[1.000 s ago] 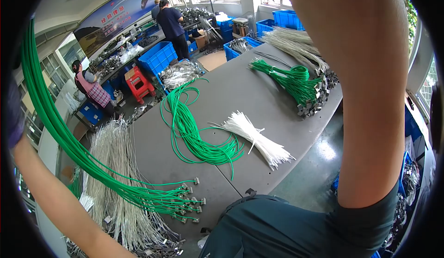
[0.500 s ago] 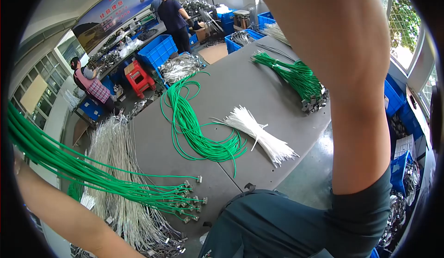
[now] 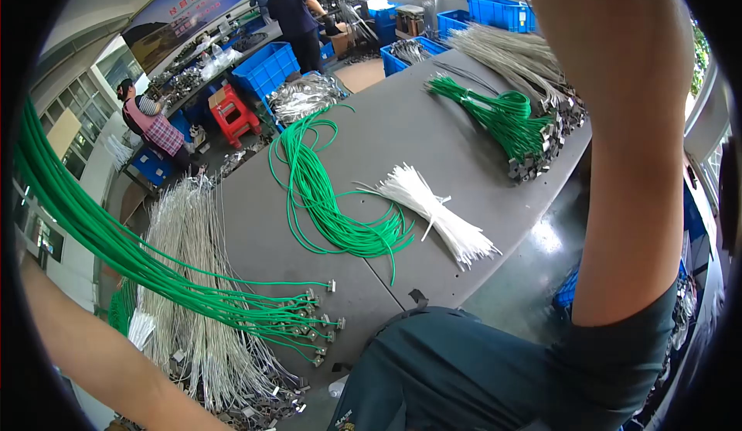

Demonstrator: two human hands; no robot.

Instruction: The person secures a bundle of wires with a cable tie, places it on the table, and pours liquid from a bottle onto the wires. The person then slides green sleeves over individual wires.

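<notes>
Both of my hands are outside the head view; only my forearm at the lower left and my raised arm at the right show. A bundle of green cables (image 3: 154, 270) with small metal ends hangs in an arc from the left edge, beside my left forearm; what holds its upper part is out of view. Loose green cables (image 3: 325, 213) lie on the grey table (image 3: 402, 133). Right of them sits a tied bunch of white strips (image 3: 434, 213). Farther back lies a tied green cable bundle (image 3: 502, 122) with metal ends.
Silvery cables (image 3: 193, 276) hang over the near left table edge, and more (image 3: 502, 56) lie at the back right. Blue crates (image 3: 267, 69) and a red stool (image 3: 232, 115) stand beyond. Three people work in the background, one at the left (image 3: 151, 122).
The view has shifted slightly. The hanging green bundle first swung lower at the left, then rose a little. The gloved left hand seen at the left edge earlier is now out of view.
</notes>
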